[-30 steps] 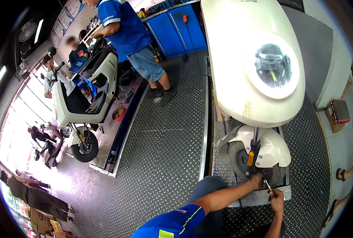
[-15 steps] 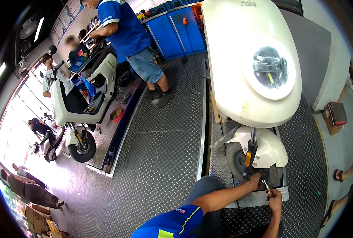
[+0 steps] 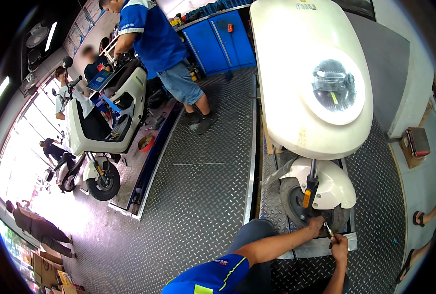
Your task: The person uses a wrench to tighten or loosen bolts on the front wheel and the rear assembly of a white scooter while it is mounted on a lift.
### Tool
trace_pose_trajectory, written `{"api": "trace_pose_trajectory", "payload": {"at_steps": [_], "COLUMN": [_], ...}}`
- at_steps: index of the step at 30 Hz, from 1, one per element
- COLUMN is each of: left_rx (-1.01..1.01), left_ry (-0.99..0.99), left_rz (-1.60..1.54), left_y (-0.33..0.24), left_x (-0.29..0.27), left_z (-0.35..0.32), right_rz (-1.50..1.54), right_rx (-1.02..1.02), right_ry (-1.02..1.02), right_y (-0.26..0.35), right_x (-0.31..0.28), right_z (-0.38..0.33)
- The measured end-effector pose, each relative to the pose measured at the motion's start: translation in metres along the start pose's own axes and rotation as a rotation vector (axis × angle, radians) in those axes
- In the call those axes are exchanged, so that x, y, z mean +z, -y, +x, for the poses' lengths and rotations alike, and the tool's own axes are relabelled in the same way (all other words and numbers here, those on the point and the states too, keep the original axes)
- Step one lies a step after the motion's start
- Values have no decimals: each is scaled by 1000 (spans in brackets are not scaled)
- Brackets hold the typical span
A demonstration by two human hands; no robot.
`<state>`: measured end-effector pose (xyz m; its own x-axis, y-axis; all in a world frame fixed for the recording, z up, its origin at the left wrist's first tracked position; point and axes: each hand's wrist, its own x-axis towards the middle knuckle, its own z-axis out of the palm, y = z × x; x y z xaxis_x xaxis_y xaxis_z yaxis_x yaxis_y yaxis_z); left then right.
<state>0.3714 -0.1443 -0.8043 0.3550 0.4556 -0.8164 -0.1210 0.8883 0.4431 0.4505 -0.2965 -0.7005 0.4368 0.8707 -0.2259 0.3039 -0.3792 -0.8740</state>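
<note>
The front of a cream-white scooter stands before me, its front wheel under a white fender. A dark fork leg with an orange reflector runs down to the hub. Low on the wheel, beside the hub, my left hand has its fingers curled in; what they grip is hidden. Just to the right, my right hand is closed round the handle of a ratchet wrench. The shiny head of the wrench points up and left, close to my left fingers.
The wheel rests on a metal lift platform. Dark tread-plate floor spreads leftward. A person in a blue shirt stands by another white scooter. Blue cabinets line the back. Boxes and someone's sandalled foot are at the right.
My hands and the ratchet wrench stay almost where they were. The person in blue has leaned in and reached lower over the other scooter. The view has shifted slightly.
</note>
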Motion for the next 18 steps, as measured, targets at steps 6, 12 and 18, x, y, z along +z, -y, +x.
{"api": "trace_pose_trajectory", "payload": {"at_steps": [6, 12, 18], "left_rx": [-30, 21, 101], "left_ry": [-58, -66, -85], "left_rz": [5, 3, 69], "left_y": [5, -1, 4], "left_x": [6, 10, 5], "left_z": [2, -2, 3], "right_rz": [-15, -17, -78], "right_rx": [-58, 8, -47], "right_ry": [-33, -42, -63], "right_y": [1, 2, -10], "right_x": [-5, -11, -6], "right_z": [-1, -6, 0]}}
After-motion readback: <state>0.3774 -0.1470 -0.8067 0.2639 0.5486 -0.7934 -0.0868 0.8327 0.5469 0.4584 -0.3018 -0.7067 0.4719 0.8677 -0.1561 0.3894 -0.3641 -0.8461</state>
